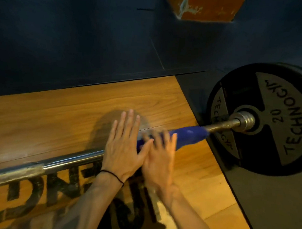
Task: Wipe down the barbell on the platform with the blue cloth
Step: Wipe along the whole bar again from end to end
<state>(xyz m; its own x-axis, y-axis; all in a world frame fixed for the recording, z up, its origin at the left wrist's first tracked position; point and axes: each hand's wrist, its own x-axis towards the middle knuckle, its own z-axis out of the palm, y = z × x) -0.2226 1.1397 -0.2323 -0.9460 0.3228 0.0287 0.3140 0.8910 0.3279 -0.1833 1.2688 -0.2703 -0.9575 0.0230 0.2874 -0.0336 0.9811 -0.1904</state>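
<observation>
Barbell (57,163) lies across wooden platform (75,105). Blue cloth (190,135) wrapped round bar near black plate (271,119). Left hand (123,146) flat on bar, fingers straight, slightly spread. Right hand (159,156) blurred on cloth; grip unclear.

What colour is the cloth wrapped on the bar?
Blue; the cloth shows best in the head view, around the bar.

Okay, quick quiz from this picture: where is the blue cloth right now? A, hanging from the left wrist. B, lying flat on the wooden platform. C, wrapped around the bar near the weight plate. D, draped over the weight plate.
C: the cloth wraps the bar between the hands and the plate, with the right hand on it.
</observation>
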